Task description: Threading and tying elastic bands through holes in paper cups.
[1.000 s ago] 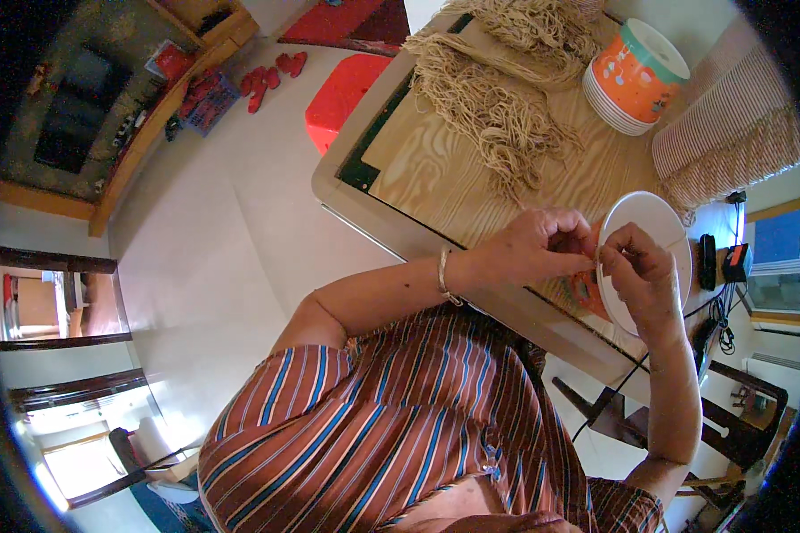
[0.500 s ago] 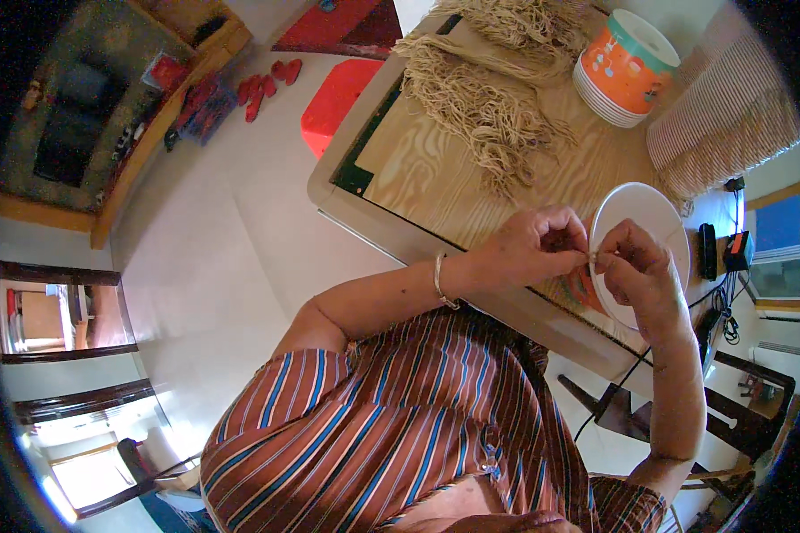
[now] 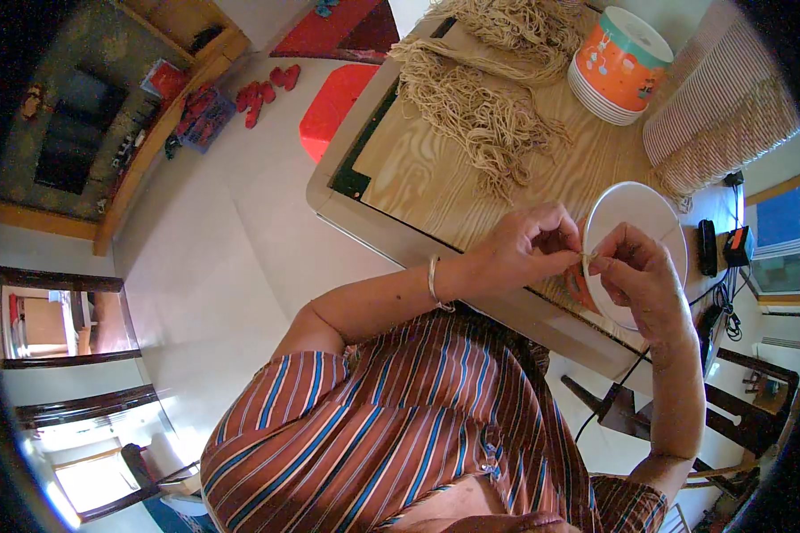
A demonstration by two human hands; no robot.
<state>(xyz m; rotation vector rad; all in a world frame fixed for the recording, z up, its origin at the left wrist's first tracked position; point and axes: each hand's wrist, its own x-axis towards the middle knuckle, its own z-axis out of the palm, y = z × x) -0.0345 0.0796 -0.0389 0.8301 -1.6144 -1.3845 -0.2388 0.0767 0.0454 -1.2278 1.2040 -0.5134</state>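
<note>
My left hand [image 3: 533,250] and my right hand [image 3: 638,271] meet fingertip to fingertip at the table's near edge. Each pinches thumb against forefinger on a short bit of thin, pale strand [image 3: 587,256], mostly covered by the fingers. Whether it is one piece or two joined ends is too small to tell. A paper bowl [image 3: 633,202], white inside with some orange outside, stands just behind and beneath my right hand. Farther back on the wood-grain table [image 3: 409,182] lies a loose, tangled heap of beige yarn [image 3: 480,107].
Several stacked orange and green paper bowls [image 3: 615,75] stand at the back right. Beside them is a large striped roll [image 3: 716,111]. Black cables [image 3: 729,306] and an orange-black box [image 3: 738,246] lie at the right. A red stool [image 3: 333,107] stands left of the table.
My hands stay fingertip to fingertip with only a slight shift of the fingers. The whole view has moved a little; the yarn heap and bowls remain in place.
</note>
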